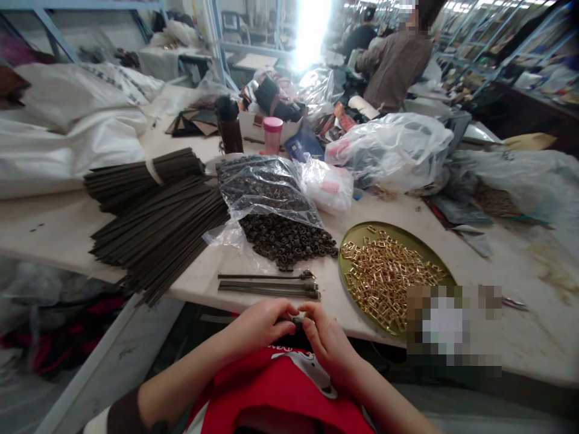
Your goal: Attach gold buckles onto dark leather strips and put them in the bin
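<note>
Both my hands meet at the table's front edge, above a red apron. My left hand (271,320) and my right hand (323,337) pinch a small dark piece (297,323) between their fingertips; most of it is hidden. Just beyond them, several dark strips (266,287) with metal ends at the right lie side by side. Behind these is a heap of small dark loops (289,241), spilling from a clear plastic bag (271,184). Gold buckles (389,274) fill a round gold tray (446,268) to the right. A large fan of dark strips (158,229) lies at the left.
A dark bottle (230,126) and a pink-lidded cup (272,135) stand at the back. Plastic bags (393,150) lie behind the tray, and white sacks (67,144) at the left. A person (398,60) is at the back right.
</note>
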The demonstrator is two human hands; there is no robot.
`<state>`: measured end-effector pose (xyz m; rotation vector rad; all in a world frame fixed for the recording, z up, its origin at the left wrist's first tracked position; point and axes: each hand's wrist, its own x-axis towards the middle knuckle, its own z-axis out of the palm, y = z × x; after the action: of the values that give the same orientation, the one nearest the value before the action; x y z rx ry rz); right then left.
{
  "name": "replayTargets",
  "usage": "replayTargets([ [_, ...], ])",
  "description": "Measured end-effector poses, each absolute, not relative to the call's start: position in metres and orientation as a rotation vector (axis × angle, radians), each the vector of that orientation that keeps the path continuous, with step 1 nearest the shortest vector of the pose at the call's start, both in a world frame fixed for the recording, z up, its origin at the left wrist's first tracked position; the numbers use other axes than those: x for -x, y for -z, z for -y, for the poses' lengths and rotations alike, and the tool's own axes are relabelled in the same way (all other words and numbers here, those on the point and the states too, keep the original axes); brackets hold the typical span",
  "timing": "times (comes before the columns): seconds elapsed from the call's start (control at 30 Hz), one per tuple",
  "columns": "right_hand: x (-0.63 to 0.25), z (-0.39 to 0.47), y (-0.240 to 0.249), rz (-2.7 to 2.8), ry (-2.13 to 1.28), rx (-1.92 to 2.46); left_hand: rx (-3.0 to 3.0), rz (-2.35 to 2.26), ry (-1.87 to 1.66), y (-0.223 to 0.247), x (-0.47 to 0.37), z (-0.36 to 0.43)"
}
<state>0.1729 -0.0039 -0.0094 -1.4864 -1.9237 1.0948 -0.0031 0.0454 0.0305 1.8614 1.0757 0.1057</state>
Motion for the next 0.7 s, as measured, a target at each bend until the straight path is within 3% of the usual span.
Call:
replayTargets([
  [0.23, -0.172, -0.008, 0.018, 1.963, -0.984, 1.493, -1.931, -1.145, -0.159, -0.02, -0.01, -0.052],
  [0.47, -0.197, -0.046, 0.032, 1.996, -0.43, 1.761, -2.622, -1.275, -0.124, 0.028, 0.008, -0.084],
  [0.7, -0.201, -0.035, 0.078, 1.788, -0.46, 1.623, -2.804, -1.214, -0.045, 0.031, -0.003, -0.067],
])
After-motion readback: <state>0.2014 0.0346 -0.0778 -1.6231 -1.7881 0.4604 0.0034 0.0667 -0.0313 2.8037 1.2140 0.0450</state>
